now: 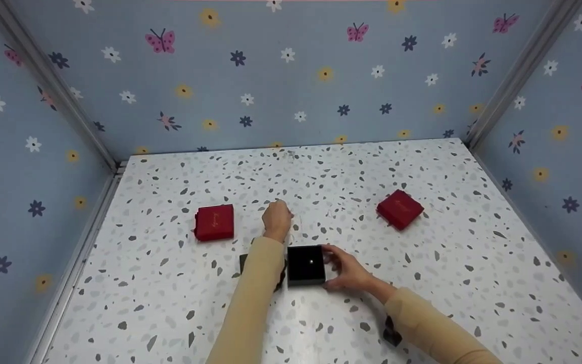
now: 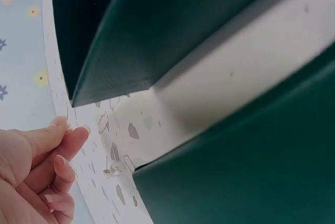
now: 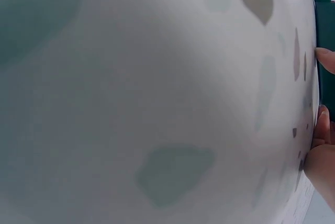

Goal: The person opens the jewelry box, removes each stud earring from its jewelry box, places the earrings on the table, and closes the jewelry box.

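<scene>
My left hand [image 1: 277, 218] reaches past a small open jewellery box [image 1: 305, 280], dark green outside with a black lining. In the left wrist view, the left hand's [image 2: 44, 169] thumb and forefinger pinch a thin thread-like piece, barely visible. Just right of those fingers, a small clear bead or pearl [image 2: 115, 169] on a fine wire lies on the table. A small bright pearl-like dot [image 1: 311, 262] sits in the box lining. My right hand [image 1: 349, 270] grips the box's right side, its thumb at the near corner and fingers at the far one.
A red pouch [image 1: 215, 222] lies to the left and another red pouch [image 1: 400, 209] to the right, farther back. A dark piece [image 1: 243, 263] shows partly under the left sleeve. Flowered panels [image 1: 291, 81] wall in the speckled table [image 1: 170, 313].
</scene>
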{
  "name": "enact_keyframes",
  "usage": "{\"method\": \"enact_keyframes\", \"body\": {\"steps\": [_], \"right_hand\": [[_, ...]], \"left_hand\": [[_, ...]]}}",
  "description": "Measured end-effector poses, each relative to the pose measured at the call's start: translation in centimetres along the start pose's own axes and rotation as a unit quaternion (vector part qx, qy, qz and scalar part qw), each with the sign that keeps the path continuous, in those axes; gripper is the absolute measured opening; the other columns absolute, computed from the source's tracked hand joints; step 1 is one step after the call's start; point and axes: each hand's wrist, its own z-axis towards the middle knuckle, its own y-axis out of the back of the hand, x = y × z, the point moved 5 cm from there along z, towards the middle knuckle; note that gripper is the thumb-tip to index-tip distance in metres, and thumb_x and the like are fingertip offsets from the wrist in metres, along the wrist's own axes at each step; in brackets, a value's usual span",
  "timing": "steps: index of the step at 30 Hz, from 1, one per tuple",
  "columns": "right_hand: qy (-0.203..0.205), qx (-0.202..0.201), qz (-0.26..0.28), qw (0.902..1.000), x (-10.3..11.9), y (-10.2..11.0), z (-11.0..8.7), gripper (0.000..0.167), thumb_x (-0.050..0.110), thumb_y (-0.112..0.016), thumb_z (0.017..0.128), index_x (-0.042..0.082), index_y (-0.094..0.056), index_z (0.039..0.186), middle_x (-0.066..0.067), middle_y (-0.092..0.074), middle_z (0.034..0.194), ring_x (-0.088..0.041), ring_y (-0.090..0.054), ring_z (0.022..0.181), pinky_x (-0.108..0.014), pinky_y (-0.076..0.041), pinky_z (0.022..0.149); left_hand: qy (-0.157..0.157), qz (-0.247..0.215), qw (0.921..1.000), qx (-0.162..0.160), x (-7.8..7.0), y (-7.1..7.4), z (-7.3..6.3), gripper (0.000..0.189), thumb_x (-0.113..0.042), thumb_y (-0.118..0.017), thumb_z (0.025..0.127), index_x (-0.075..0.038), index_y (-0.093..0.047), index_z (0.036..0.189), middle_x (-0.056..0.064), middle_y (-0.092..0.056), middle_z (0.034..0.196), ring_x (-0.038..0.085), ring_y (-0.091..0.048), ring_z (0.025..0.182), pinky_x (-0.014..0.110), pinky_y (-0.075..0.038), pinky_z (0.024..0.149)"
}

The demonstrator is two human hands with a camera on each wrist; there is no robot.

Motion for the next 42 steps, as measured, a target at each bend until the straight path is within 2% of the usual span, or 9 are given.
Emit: {"method": "enact_keyframes", "body": {"steps": [10,19,26,34,38,40,41,42], "right_hand": [[0.008,0.005,0.024,0.9997,3.4,0.3,-0.5,0.087,-0.011,-0.075,0.057,-0.01,-0.03,0.131,-0.026,-0.048,0.113,-0.039,-0.049,0.096,-0.047,-0.041,0.079],[0.009,0.002,0.023,0.9997,3.5,0.4,-0.5,0.086,-0.012,-0.074,0.056,-0.011,-0.03,0.13,-0.026,-0.049,0.11,-0.041,-0.049,0.094,-0.046,-0.042,0.078],[0.028,-0.001,-0.004,0.9996,4.0,0.4,-0.5,0.083,-0.01,-0.075,0.057,-0.012,-0.032,0.128,-0.026,-0.049,0.109,-0.041,-0.049,0.088,-0.042,-0.043,0.073],[0.015,0.0,0.006,0.9999,3.2,0.3,-0.4,0.085,-0.01,-0.075,0.056,-0.01,-0.031,0.13,-0.024,-0.049,0.11,-0.039,-0.049,0.091,-0.043,-0.043,0.076],[0.012,-0.005,-0.003,0.9999,1.1,0.1,-0.1,0.089,-0.004,-0.078,0.055,-0.003,-0.033,0.132,-0.016,-0.05,0.111,-0.028,-0.051,0.091,-0.035,-0.043,0.076],[0.007,-0.003,-0.004,1.0,1.0,0.1,-0.1,0.09,-0.003,-0.078,0.055,-0.003,-0.032,0.132,-0.015,-0.05,0.112,-0.028,-0.051,0.092,-0.035,-0.043,0.077],[0.008,-0.004,-0.003,1.0,0.7,0.1,-0.1,0.09,-0.003,-0.078,0.056,-0.002,-0.032,0.133,-0.015,-0.05,0.112,-0.028,-0.051,0.092,-0.035,-0.043,0.077],[0.004,-0.004,-0.001,1.0,0.7,0.1,-0.1,0.09,-0.002,-0.078,0.056,-0.001,-0.032,0.133,-0.014,-0.051,0.112,-0.028,-0.051,0.092,-0.035,-0.043,0.077]], "left_hand": [[0.031,0.038,0.9988,0.009,0.5,-0.9,1.0,0.011,-0.009,-0.07,0.073,-0.002,-0.068,0.08,0.013,-0.065,0.078,0.026,-0.062,0.075,0.035,-0.049,0.064],[0.017,0.051,0.9985,0.004,0.4,-1.4,1.3,0.011,-0.007,-0.068,0.074,0.0,-0.067,0.083,0.014,-0.065,0.08,0.027,-0.062,0.075,0.035,-0.05,0.064],[0.016,0.039,0.9991,-0.002,0.5,-1.5,1.4,0.008,-0.001,-0.058,0.08,0.0,-0.066,0.08,0.015,-0.064,0.079,0.027,-0.062,0.076,0.035,-0.049,0.065],[0.015,0.05,0.9986,-0.005,0.3,-1.4,1.4,0.012,0.0,-0.054,0.082,0.001,-0.065,0.081,0.017,-0.064,0.081,0.029,-0.062,0.075,0.037,-0.049,0.065],[0.013,0.047,0.9988,-0.012,0.2,-1.3,1.3,0.013,0.0,-0.052,0.083,0.001,-0.065,0.08,0.017,-0.064,0.08,0.029,-0.062,0.075,0.038,-0.049,0.064],[0.007,0.047,0.9988,-0.016,0.3,-1.4,1.2,0.015,0.0,-0.05,0.084,0.002,-0.065,0.08,0.017,-0.064,0.08,0.029,-0.062,0.075,0.037,-0.049,0.064],[0.001,0.046,0.9987,-0.022,0.4,-1.5,1.4,0.017,0.0,-0.049,0.084,0.001,-0.065,0.08,0.016,-0.064,0.08,0.029,-0.062,0.075,0.037,-0.049,0.063],[-0.009,0.049,0.998,-0.039,1.1,-2.7,2.2,0.018,0.0,-0.049,0.083,0.0,-0.065,0.077,0.016,-0.064,0.077,0.029,-0.062,0.072,0.037,-0.049,0.06]]}}
